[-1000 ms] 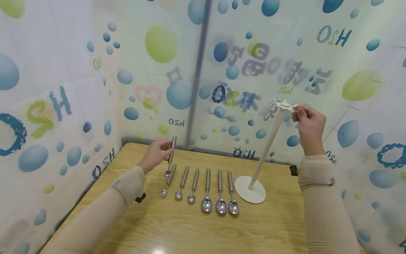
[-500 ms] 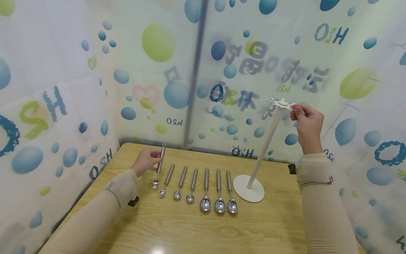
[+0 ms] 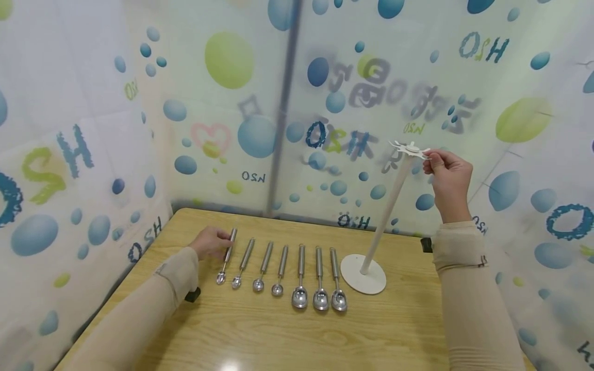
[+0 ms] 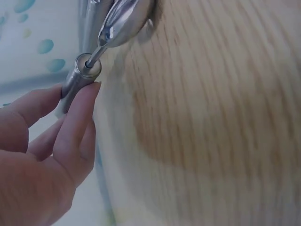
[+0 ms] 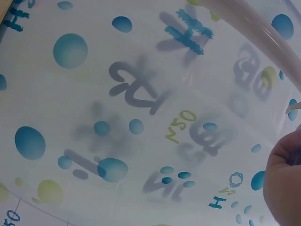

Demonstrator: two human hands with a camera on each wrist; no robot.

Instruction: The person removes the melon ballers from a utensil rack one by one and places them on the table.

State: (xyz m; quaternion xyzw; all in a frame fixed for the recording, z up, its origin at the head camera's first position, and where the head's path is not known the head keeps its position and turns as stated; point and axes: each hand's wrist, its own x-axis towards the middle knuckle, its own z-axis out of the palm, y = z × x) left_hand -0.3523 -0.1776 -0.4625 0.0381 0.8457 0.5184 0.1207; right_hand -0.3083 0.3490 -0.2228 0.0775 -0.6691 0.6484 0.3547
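Observation:
At the left end of a row of steel scoops, my left hand point(image 3: 211, 243) pinches the handle of a small scoop point(image 3: 221, 278), bowl end toward me. The left wrist view shows thumb and fingers on both sides of its round metal handle point(image 4: 77, 82). My right hand point(image 3: 450, 180) pinches one arm of the white hooked top point(image 3: 411, 149) of a stand. The stand's pole point(image 3: 390, 216) leans toward that hand as seen from the head, above a round white base point(image 3: 363, 283). In the right wrist view only part of the hand point(image 5: 287, 176) shows.
Right of the held scoop lie three small scoops, the middle one point(image 3: 259, 284) among them, then three larger scoops, including one point(image 3: 320, 299) in their middle. All lie side by side on the wooden table point(image 3: 278, 340). Printed curtains point(image 3: 223, 129) surround the table.
My left hand has carried the small scoop left and down, from over the neighbouring scoop to the row's left end. The right hand stays on the stand's top; the view shifts slightly.

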